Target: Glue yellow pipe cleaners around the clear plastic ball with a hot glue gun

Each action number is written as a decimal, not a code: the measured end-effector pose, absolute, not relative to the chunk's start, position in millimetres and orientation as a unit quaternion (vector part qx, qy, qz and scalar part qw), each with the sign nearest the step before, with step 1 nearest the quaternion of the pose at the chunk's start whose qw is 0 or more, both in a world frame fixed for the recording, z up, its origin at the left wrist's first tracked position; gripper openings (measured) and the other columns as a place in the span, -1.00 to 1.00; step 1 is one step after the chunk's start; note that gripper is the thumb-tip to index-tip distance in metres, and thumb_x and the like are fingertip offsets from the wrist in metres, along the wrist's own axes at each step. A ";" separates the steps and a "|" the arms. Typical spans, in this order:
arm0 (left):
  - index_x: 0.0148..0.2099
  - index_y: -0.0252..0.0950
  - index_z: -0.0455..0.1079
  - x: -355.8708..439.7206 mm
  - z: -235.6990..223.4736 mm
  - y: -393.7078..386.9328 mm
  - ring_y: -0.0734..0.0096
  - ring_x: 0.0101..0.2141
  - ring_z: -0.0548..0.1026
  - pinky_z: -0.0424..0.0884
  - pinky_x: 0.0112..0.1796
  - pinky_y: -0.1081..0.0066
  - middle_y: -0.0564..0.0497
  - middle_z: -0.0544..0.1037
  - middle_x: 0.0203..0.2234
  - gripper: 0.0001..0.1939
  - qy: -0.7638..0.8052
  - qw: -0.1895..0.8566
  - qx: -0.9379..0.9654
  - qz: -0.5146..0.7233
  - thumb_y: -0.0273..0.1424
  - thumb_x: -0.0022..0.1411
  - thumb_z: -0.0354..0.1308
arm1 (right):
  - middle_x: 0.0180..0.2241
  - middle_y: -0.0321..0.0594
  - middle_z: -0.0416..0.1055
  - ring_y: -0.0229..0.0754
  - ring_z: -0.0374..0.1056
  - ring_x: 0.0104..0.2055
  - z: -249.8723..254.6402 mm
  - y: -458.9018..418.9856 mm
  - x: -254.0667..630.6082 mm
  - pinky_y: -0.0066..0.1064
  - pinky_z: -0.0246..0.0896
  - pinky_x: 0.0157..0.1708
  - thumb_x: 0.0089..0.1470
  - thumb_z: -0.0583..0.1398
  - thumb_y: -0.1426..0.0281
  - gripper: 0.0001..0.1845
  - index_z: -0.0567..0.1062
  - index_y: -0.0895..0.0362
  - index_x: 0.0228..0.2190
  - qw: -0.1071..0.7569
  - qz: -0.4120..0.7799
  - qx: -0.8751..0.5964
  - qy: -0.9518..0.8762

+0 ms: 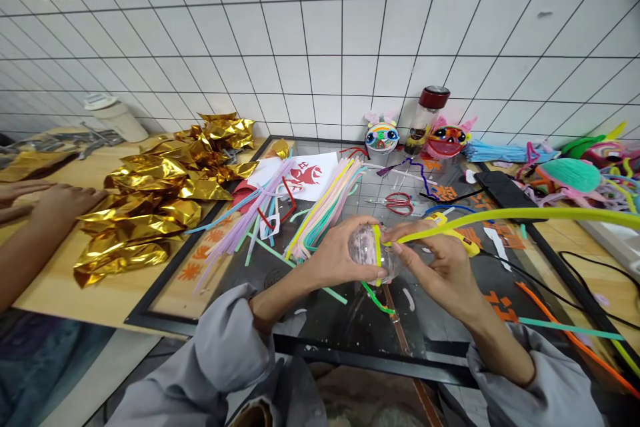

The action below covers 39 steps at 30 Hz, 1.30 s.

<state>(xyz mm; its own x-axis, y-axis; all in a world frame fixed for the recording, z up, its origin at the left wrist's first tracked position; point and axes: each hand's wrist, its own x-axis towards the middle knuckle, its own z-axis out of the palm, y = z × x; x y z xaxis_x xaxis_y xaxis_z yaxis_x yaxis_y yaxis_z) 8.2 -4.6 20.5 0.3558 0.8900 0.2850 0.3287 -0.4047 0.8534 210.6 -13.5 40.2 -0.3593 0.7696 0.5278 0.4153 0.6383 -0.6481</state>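
My left hand (336,255) is closed round a small clear plastic ball (362,245) held above the dark work mat (440,340). My right hand (440,260) pinches a long yellow-green pipe cleaner (525,215) against the ball; the cleaner wraps over the ball and stretches off to the right. A green pipe cleaner piece (376,299) hangs below the ball. Both hands meet at the centre of the view.
A bundle of pastel pipe cleaners (320,207) lies behind my hands, with red scissors (399,202) and a yellow glue gun (450,227). Gold foil (160,200) is heaped at left, beside another person's hands (55,203). Decorated masks (381,135), a jar (425,119) and craft pieces (575,173) line the tiled wall.
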 end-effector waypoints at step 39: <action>0.13 -0.28 0.28 7.4 19.0 -4.2 0.08 0.03 0.48 0.37 0.09 0.16 -0.15 0.49 0.04 -0.21 0.430 0.390 0.726 0.369 -0.30 -0.17 0.48 | -0.26 -0.21 0.59 -0.07 0.51 -0.15 39.1 -15.8 207.0 -0.14 0.33 -0.05 0.15 0.19 0.44 -0.90 0.50 0.05 -0.28 0.438 0.181 -0.358 -0.805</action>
